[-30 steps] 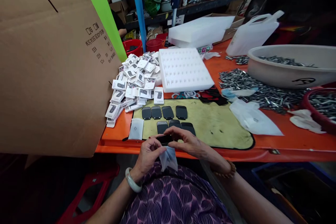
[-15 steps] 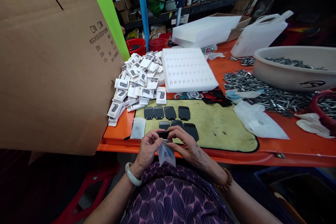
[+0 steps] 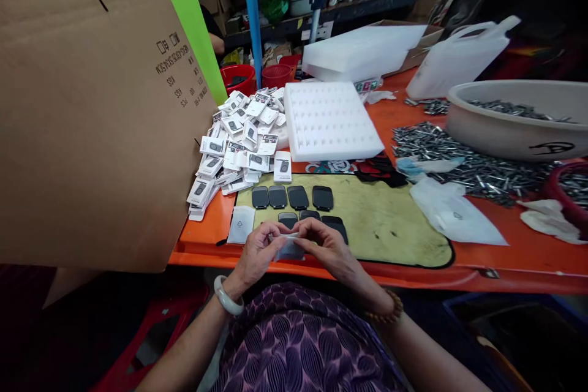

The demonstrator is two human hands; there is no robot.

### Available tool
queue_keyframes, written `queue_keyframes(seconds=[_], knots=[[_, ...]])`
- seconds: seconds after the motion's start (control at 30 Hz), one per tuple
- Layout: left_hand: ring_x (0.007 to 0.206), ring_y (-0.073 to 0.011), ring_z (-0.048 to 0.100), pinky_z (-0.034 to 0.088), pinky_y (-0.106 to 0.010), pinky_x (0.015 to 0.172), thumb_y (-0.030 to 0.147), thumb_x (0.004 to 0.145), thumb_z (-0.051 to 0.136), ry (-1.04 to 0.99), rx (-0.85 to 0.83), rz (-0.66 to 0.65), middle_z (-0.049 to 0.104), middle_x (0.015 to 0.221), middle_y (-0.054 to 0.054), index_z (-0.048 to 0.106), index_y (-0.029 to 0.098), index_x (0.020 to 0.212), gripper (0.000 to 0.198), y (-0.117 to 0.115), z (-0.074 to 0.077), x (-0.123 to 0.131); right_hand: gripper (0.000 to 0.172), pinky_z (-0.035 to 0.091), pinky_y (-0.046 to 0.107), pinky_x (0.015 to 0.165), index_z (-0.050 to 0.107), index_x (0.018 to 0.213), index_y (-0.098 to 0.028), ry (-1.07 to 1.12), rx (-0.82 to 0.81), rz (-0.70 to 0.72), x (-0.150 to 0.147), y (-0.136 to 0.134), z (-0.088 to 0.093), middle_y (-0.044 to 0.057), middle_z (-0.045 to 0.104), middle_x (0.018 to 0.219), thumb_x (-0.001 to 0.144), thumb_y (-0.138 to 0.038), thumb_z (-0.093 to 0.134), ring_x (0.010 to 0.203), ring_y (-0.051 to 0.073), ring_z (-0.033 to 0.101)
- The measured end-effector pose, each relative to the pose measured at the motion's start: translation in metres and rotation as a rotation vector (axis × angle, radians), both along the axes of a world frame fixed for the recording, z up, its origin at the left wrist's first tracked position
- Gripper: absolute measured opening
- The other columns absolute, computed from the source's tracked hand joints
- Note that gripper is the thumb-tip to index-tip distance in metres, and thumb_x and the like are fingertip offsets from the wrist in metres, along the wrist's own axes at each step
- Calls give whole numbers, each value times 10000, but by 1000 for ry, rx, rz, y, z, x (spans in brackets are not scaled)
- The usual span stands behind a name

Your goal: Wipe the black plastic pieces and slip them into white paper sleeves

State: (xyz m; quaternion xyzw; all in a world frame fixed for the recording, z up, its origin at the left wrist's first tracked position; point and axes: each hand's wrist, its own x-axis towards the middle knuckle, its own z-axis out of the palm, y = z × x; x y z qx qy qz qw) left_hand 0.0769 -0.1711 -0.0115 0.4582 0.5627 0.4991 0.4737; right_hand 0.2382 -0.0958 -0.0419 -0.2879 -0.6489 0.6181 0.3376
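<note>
A small translucent plastic bag (image 3: 290, 250) hangs between my two hands at the table's front edge, a dark flat shape showing through it. My left hand (image 3: 258, 255) pinches the bag's top edge from the left, thumb against fingers. From the other side my right hand (image 3: 329, 249) pinches the same edge. Just beyond are several black flat rounded devices (image 3: 323, 197) in two rows on a yellow-green mat (image 3: 390, 220); my right hand partly covers the front row. A filled-looking white bag (image 3: 241, 224) lies left of my left hand.
White printed boxes (image 3: 248, 135) lie heaped at back left beside a big cardboard carton (image 3: 101, 122). A white foam tray (image 3: 331, 122) stands behind the mat. To the right are plastic bags (image 3: 452, 211), loose metal pins (image 3: 459, 162) and a wide basin (image 3: 509, 135). Part of another person shows behind the carton.
The black device, which stuck out above the bag between my fingers, is now down inside it. My hands have stayed close together at the bag's opening.
</note>
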Motion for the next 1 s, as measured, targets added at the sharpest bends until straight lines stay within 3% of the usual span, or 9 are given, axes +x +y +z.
queue_keyframes(seconds=[0.1,0.2,0.33,0.47,0.57,0.7,0.87,1.0], knots=[[722,-126,521,407,-232,662,385,846,536,138,-2,116,613,858,-23,470,188,712,247,12,-10,-6,139,416,254,598,554,751,-210,-105,69,-148,2,2,-15,-18,541,687,818,-321,604,626,130,498],[603,-115,447,354,-228,583,400,815,527,318,-21,252,520,678,30,437,202,673,260,32,-35,-21,126,405,260,594,549,739,-211,-258,226,-323,29,21,-34,-17,542,664,820,-307,558,609,136,488],[545,-130,414,317,-243,550,376,785,493,534,-69,312,420,565,53,425,215,649,221,61,-74,-45,178,427,319,676,591,767,-194,-520,392,-726,109,64,-57,50,612,741,818,-333,492,698,190,533],[590,-161,462,354,-268,590,311,798,462,748,-64,263,450,605,31,424,221,683,151,76,-93,-57,281,360,423,810,664,805,-155,-986,542,-1052,193,101,-73,156,638,945,851,-301,428,928,277,497],[731,-209,538,422,-319,693,248,809,436,905,-17,199,538,749,-28,506,210,798,81,74,-95,-55,324,287,476,858,689,799,-140,-1200,588,-1098,228,119,-83,186,612,1100,867,-289,410,1051,322,428],[909,-266,577,465,-397,822,276,837,438,933,46,236,599,948,-106,566,190,961,198,64,-88,-47,285,263,499,855,689,766,-144,-1274,572,-1050,243,135,-97,180,617,1062,825,-293,452,1048,332,414],[920,-259,597,486,-404,832,355,838,488,753,116,266,628,952,-99,597,192,939,221,51,-68,-30,220,276,500,839,669,691,-134,-1214,421,-1174,242,146,-103,178,639,1018,744,-227,476,1016,329,435],[862,-216,606,484,-368,825,384,801,571,480,67,199,643,910,-71,620,185,916,235,45,-57,-2,188,282,514,901,638,654,-147,-1094,479,-1239,229,131,-89,173,649,1085,743,-231,495,1080,327,447]])
